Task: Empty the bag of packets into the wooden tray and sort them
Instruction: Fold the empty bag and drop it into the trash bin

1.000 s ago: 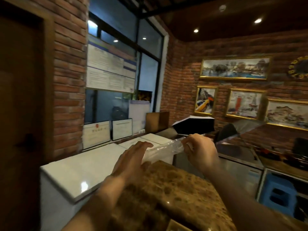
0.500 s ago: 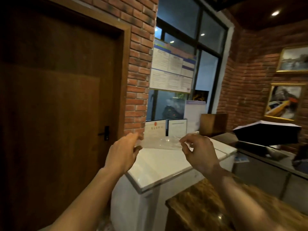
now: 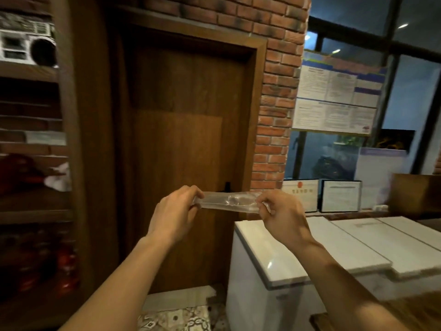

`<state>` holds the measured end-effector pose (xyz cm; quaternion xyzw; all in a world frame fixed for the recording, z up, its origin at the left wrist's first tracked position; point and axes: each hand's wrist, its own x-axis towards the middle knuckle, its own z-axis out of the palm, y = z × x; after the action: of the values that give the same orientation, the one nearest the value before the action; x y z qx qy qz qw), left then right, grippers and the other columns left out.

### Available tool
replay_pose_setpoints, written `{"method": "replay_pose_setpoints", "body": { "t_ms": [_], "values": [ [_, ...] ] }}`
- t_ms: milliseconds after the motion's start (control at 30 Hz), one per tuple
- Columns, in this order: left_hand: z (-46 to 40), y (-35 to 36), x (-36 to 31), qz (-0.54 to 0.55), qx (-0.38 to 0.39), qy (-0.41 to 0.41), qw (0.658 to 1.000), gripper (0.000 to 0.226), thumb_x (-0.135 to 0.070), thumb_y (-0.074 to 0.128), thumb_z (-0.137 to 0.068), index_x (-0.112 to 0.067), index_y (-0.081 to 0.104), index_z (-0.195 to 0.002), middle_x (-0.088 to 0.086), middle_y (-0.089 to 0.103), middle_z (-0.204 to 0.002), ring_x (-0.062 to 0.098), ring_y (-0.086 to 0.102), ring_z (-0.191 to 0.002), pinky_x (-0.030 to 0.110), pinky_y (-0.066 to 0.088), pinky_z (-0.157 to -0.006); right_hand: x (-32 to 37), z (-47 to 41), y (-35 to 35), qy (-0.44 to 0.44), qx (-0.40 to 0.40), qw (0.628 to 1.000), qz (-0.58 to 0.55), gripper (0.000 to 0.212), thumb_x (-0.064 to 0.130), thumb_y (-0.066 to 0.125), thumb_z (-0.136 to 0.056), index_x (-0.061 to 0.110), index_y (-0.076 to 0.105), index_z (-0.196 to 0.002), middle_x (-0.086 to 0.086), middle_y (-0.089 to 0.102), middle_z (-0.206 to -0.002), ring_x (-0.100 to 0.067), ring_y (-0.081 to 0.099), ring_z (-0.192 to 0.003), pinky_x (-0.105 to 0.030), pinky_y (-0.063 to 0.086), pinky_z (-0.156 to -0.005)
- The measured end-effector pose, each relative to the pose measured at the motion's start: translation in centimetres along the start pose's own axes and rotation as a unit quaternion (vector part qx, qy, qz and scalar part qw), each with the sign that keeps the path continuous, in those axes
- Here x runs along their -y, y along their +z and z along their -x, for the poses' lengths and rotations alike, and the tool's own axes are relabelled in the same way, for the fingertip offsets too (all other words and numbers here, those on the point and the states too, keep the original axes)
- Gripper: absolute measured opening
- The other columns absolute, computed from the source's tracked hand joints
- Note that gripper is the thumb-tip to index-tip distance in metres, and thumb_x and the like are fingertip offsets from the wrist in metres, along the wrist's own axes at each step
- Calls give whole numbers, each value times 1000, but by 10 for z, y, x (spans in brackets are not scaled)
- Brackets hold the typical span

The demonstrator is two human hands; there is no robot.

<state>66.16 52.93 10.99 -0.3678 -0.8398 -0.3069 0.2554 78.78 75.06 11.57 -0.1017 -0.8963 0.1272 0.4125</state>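
While both arms reach forward in the head view, the left hand [image 3: 175, 212] pinches one end of a clear plastic bag [image 3: 230, 202] and the right hand [image 3: 282, 215] pinches the other, stretched flat between them at chest height. Behind the hands stands a wooden door [image 3: 186, 144]; right of the right hand sits a white chest freezer [image 3: 310, 254].
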Motion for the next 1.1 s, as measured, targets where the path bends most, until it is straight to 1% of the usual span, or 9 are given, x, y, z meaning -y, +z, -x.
{"method": "replay_pose_setpoints", "body": {
  "t_ms": [67,167,267,433,667,800,933,1033,1100],
  "values": [
    [3,0,4,-23,-5,-11,1000,27,-19,66,-93,-31,58,-116,-9,63,-125,10,62,-110,32,59,-89,-1,-9,7,-2,15,1000,-12,16,13,74,-89,20,74,-102,0,74,-105,-17,68,-91,-16,49,-73],
    [5,0,7,-53,-6,-32,998,27,-19,65,-94,-32,57,-117,-10,62,-126,10,61,-110,34,59,-89,-6,-19,16,-15,17,999,-44,15,14,75,-89,21,73,-101,1,73,-103,-16,68,-90,-18,51,-73],
    [10,3,8,-75,-8,-41,996,26,-18,64,-94,-30,58,-117,-9,63,-126,10,61,-110,30,58,-88,-13,-21,28,-29,22,998,-58,14,15,73,-90,21,74,-101,1,74,-100,-15,67,-86,-17,49,-71],
    [24,19,10,-95,-2,-77,992,24,-21,62,-96,-28,60,-119,-9,66,-121,9,62,-107,24,52,-83,-32,-15,50,-10,56,994,-93,17,16,74,-90,21,75,-107,2,74,-107,-16,68,-94,-27,59,-81],
    [66,67,25,-106,55,-119,986,20,-28,60,-97,-32,59,-116,-10,68,-114,11,63,-100,36,58,-81,-64,24,91,8,111,986,-124,15,15,73,-90,20,76,-103,1,75,-101,-14,66,-88,-33,59,-80],
    [99,100,40,-103,92,-139,981,17,-31,60,-96,-34,59,-112,-12,69,-111,12,65,-97,40,59,-78,-81,61,120,13,149,979,-135,13,13,73,-88,18,76,-100,0,74,-96,-14,64,-82,-35,60,-73],
    [137,128,58,-95,140,-156,973,14,-34,60,-96,-34,61,-110,-12,69,-111,13,65,-100,40,57,-79,-94,103,151,29,202,973,-109,11,13,72,-89,19,75,-98,3,70,-93,-12,61,-79,-30,56,-73],
    [170,147,73,-82,172,-181,965,12,-34,61,-96,-35,62,-108,-15,69,-111,13,65,-101,38,56,-80,-101,139,178,52,237,966,-91,12,14,73,-89,20,75,-98,7,65,-90,-10,58,-78,-20,45,-70],
    [190,157,82,-68,187,-198,960,11,-33,63,-95,-36,63,-106,-17,70,-107,10,66,-98,36,55,-78,-104,161,190,66,256,961,-86,11,16,73,-88,21,76,-98,5,68,-91,-10,58,-78,-19,41,-69]
  ]
}}
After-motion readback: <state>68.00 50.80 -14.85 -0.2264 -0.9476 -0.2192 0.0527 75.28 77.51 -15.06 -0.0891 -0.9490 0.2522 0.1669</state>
